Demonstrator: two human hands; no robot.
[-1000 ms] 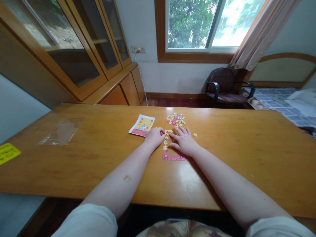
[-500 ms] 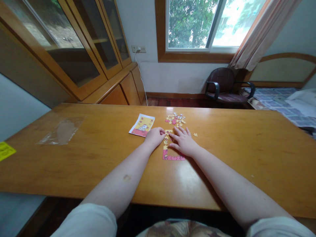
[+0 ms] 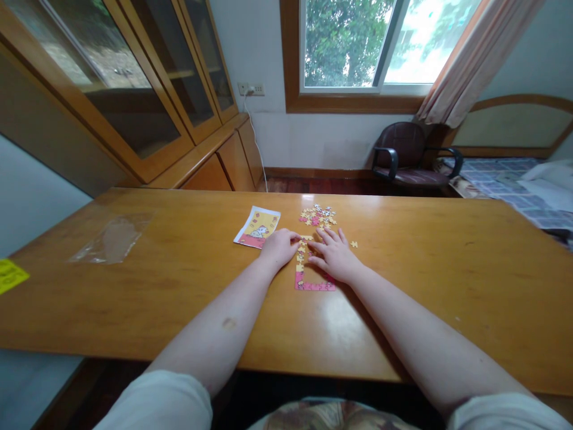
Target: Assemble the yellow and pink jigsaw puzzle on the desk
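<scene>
On the wooden table lies a partly joined jigsaw puzzle frame, pink along the near side and yellow up the left and far sides. At its far left corner, my left hand has its fingertips pinched together against the edge pieces; whether a piece is between them is hidden. My right hand rests palm down with fingers spread, over the frame's right part, covering some of it. Beyond the hands is a heap of loose puzzle pieces, yellow, pink and white. A single yellow puzzle piece lies right of my right hand.
A picture sheet in yellow and pink lies just left of my left hand. Farther left are a clear plastic bag and a yellow label. A glass-door cabinet stands behind at left, an office chair beyond the table.
My right hand has shifted very slightly to the right, its fingers still spread. The left hand stays at the corner of the puzzle with almost no movement.
</scene>
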